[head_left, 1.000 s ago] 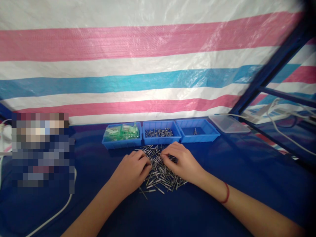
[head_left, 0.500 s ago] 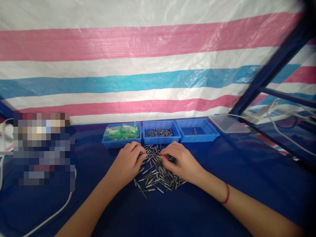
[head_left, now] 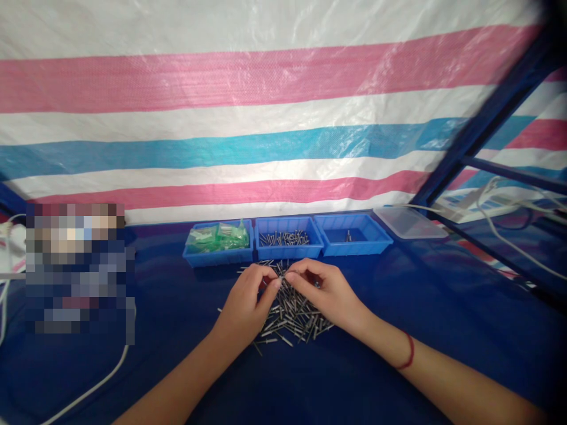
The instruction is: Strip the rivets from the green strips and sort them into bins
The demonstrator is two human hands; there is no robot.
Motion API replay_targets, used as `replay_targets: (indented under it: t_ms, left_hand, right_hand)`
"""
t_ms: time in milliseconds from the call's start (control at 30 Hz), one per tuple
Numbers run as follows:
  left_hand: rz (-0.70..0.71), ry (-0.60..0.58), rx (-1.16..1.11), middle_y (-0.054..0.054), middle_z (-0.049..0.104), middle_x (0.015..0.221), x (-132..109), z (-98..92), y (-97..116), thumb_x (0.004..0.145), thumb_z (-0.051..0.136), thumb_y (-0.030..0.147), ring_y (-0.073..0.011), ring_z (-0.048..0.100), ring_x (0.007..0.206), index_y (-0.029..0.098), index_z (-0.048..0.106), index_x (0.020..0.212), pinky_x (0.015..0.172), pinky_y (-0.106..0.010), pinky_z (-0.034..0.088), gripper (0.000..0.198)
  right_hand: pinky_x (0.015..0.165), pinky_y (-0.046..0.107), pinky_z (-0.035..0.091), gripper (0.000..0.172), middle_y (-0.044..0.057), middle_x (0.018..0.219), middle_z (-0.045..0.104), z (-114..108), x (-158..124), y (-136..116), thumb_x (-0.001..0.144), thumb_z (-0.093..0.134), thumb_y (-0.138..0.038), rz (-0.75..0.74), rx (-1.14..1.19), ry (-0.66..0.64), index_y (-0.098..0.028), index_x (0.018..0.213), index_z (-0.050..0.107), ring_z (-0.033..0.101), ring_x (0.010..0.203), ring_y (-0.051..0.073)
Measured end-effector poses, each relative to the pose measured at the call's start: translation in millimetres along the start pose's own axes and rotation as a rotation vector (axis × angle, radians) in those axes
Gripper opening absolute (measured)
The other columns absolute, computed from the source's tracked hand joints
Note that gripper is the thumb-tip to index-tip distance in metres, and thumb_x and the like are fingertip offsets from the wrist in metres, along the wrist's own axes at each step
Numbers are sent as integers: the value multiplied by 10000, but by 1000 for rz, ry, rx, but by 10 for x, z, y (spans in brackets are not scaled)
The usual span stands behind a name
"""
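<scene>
A loose pile of thin metal rivets lies on the dark blue table top. Over its back part my left hand and my right hand meet almost fingertip to fingertip. Each has thumb and forefinger pinched together; whatever is between them is too small to name. Behind the pile stand three blue bins: the left bin holds green plastic packets, the middle bin holds many metal rivets, and the right bin has a few small metal pieces.
A clear plastic lid lies right of the bins. White cables run at the left and the far right. A blue metal frame rises at the right, and a striped sheet hangs behind the table. A blurred-out area covers the left side.
My left hand has moved right over the pile, bringing its fingertips close to those of my right hand. My right hand has shifted only slightly. The bins look the same.
</scene>
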State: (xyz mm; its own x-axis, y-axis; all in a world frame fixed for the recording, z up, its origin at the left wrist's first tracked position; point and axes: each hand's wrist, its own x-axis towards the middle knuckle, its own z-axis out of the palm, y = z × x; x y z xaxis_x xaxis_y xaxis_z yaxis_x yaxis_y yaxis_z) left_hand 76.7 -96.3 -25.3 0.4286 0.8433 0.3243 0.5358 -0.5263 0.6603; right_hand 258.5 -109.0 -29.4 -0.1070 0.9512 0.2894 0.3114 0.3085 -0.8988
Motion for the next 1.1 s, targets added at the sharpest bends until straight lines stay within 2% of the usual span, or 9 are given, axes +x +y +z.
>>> replay_targets:
  t_ms: [267,600,733,867,967,1033,1100]
  left_hand:
    - [72,-57,24,-32,593,883,14,-15,-7,932,461,249,-165,559,835,186,590,911,774,-283,420,145]
    - [77,-9,36,-32,602,889,16,-66,-1,919,485,252,-166,569,834,193,592,919,759,-278,433,123]
    - [82,-2,20,-25,595,888,13,-81,0,922,482,252,-158,562,824,196,587,919,763,-274,431,119]
    - [91,-5,29,-29,594,901,11,-97,5,925,477,269,-166,564,847,200,576,950,781,-284,440,123]
    - [90,5,72,-46,598,961,12,-124,13,915,498,293,-186,565,902,203,549,1064,832,-317,446,181]
    - [91,13,98,-58,597,1003,14,-144,18,916,497,304,-196,563,942,205,532,1114,867,-338,444,224]
    - [96,7,114,-64,599,1026,19,-159,24,922,482,317,-203,562,971,209,536,1118,891,-353,444,230]
  right_hand:
    - [546,238,353,172,-12,645,538,-3,-12,-40,842,571,-293,-39,-48,5,-155,766,642,432,570,104]
    - [540,239,359,141,-15,639,529,-4,-7,-47,836,566,-276,-42,-39,6,-165,809,649,441,569,109]
    - [533,239,365,132,-24,625,504,2,-2,-14,846,551,-276,-53,-67,-40,-171,815,626,437,561,110]
    - [566,247,401,130,6,713,572,-54,28,-26,866,528,-263,-148,-157,-95,-181,831,623,495,612,122]
    - [613,262,425,155,24,756,607,-243,102,-41,883,503,-267,-231,-278,5,-189,829,626,535,667,140]
    - [644,282,432,174,35,767,622,-437,174,-6,886,494,-286,-243,-410,190,-191,828,627,541,672,153]
    - [651,299,434,199,51,766,640,-644,245,67,880,493,-317,-174,-576,348,-182,849,635,550,659,170]
